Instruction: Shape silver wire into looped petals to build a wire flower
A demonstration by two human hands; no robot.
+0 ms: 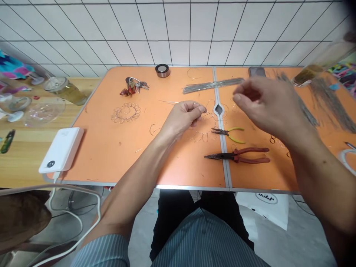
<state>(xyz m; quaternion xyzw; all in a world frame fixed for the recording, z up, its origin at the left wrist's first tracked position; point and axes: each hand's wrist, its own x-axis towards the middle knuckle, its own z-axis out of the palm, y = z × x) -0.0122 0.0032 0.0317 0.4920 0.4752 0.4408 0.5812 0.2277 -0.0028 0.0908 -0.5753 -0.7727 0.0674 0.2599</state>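
My left hand (185,116) pinches thin wire above the middle of the orange table (100,148). A looped wire piece (205,137) hangs or lies beside those fingertips. My right hand (260,102) is raised to the right with its fingers curled and the thumb near the index finger; anything between them is too small to make out. Below the hands lie yellow-handled pliers (229,134) and, nearer the front edge, red-handled long-nose pliers (237,155). A bundle of straight wires (213,85) rests behind my hands. Further left, a round looped wire ring (126,113) lies flat.
A black-and-silver round tin (162,70) and a key bunch (134,87) sit toward the back. The white power bank (61,150) with its cable is at the left edge. Dark wire bundles (332,104) and a tilted glass (308,74) stand at the right.
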